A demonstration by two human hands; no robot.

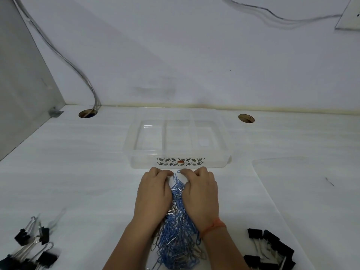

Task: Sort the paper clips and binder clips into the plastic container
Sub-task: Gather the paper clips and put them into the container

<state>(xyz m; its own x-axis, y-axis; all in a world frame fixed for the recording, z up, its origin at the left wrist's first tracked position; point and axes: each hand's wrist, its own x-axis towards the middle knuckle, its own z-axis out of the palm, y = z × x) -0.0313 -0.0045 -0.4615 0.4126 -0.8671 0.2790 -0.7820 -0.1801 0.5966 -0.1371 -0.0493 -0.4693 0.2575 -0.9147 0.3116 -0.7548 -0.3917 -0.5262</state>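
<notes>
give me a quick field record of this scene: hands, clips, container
left hand: palm down, on left side of paper clips
right hand: palm down, on right side of pile
paper clips: blue and silver, heaped between hands
binder clips: black, group at left, group at right
container: clear, three compartments, empty, beyond the hands

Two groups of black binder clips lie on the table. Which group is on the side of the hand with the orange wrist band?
The right-hand group of binder clips: it lies beside the right hand, whose wrist carries the orange band. The other group lies far left.
</notes>
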